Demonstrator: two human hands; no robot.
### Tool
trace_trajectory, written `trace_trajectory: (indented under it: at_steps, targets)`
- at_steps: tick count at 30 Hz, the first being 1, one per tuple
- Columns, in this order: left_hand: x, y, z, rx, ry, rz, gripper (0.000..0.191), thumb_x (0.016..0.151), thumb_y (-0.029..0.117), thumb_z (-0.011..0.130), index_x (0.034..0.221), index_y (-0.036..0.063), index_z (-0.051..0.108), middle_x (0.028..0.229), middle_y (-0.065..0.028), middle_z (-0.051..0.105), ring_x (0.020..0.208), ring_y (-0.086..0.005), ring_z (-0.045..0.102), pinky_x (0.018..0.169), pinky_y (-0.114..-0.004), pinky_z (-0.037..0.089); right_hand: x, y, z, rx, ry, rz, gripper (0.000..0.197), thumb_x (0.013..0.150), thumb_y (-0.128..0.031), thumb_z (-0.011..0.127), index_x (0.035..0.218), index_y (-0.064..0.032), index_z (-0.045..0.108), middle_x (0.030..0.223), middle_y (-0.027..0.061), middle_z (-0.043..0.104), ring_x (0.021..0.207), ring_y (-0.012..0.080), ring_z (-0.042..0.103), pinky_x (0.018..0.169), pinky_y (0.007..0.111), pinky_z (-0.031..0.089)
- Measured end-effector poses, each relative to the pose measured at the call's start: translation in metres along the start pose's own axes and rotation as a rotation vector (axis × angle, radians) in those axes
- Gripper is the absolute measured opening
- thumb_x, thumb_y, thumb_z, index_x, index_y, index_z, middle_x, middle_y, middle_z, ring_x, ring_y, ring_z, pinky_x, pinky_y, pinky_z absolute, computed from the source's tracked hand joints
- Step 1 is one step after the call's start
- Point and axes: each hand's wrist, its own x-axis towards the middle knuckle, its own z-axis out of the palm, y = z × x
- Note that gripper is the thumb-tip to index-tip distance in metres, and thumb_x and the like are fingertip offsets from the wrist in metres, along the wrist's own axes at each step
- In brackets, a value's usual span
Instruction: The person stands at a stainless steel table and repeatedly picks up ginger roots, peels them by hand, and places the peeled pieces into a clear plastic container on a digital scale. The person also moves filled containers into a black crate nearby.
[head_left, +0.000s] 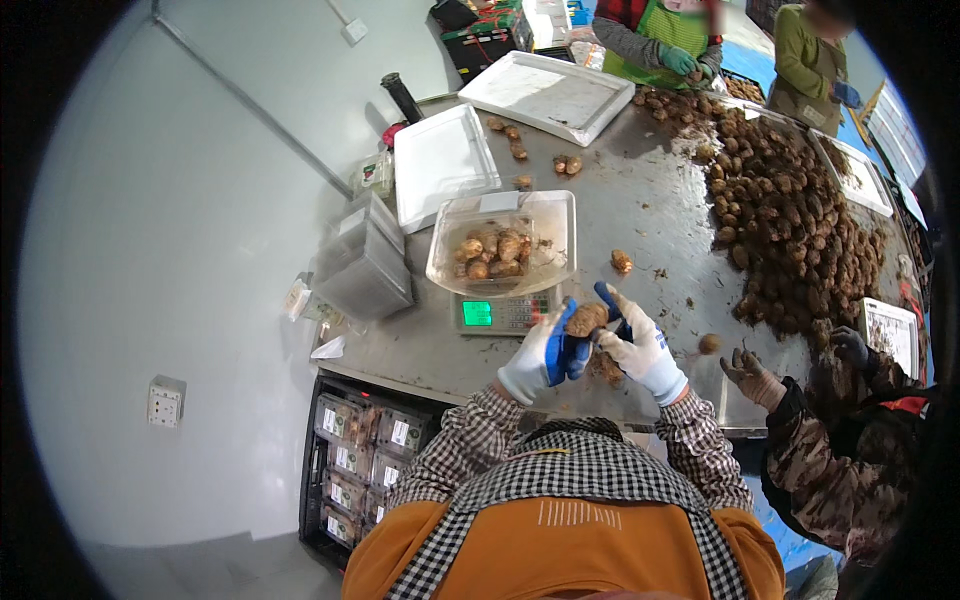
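Observation:
My left hand (541, 351), in a white and blue coated glove, holds a brown, hairy taro corm (586, 320) above the table's near edge. From the other side, my right hand (642, 346) has its gloved fingers and thumb around the corm's right end. Just beyond my hands stands a digital weighing scale (506, 316) with a lit green display. On its pan (561, 225) rests a clear plastic box (448, 217) with several taro corms (491, 251) inside. Partly hidden under my hands, another corm (609, 369) lies on the table.
A large heap of taro (787, 217) covers the right of the metal table (637, 202). White trays (442, 161) and stacked clear boxes (367, 259) stand left. Below is a black crate (309, 465) of packed boxes. A co-worker's gloved hand (754, 379) reaches in at right.

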Motion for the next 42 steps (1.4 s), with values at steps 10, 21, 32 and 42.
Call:
trace_trajectory:
  at_steps: [10,21,32,42]
  targets:
    - [0.000,-0.013,0.015,0.887,0.308,0.440,0.030,0.096,0.022,0.059,0.115,0.0001,0.057,0.095,-0.0088,0.065,0.080,-0.0117,0.059,0.070,-0.028,0.049,-0.004,0.032,0.018,0.449,-0.055,0.340,0.025,0.094,-0.007,0.056,0.116,0.0027,0.060,0.095,0.0019,0.065,0.083,0.0086,0.057,0.077,0.024,0.048]
    - [-0.010,-0.012,-0.008,0.996,0.353,0.165,0.038,0.094,0.027,0.060,0.120,0.0007,0.054,0.098,-0.0052,0.065,0.085,-0.0093,0.060,0.072,-0.024,0.051,-0.014,0.039,0.035,0.599,-0.048,0.429,0.021,0.099,-0.011,0.050,0.110,0.0038,0.060,0.092,0.0019,0.064,0.081,0.0088,0.058,0.075,0.024,0.050]
    - [-0.003,0.005,-0.051,0.946,0.418,0.718,0.033,0.100,0.019,0.052,0.129,0.0025,0.052,0.102,-0.0044,0.063,0.085,-0.0076,0.057,0.071,-0.021,0.048,-0.006,0.032,0.035,0.575,-0.073,0.385,0.028,0.099,-0.013,0.050,0.122,0.0025,0.059,0.103,0.0063,0.067,0.087,0.0112,0.061,0.080,0.025,0.049]
    - [-0.029,0.110,-0.085,1.678,1.071,1.066,0.048,0.090,0.017,0.053,0.137,0.0111,0.049,0.128,-0.0207,0.055,0.108,-0.0370,0.055,0.099,-0.049,0.042,-0.004,0.044,0.035,0.590,-0.048,0.498,0.026,0.099,-0.014,0.051,0.110,0.0069,0.061,0.097,0.0110,0.069,0.082,0.0155,0.065,0.076,0.026,0.050]
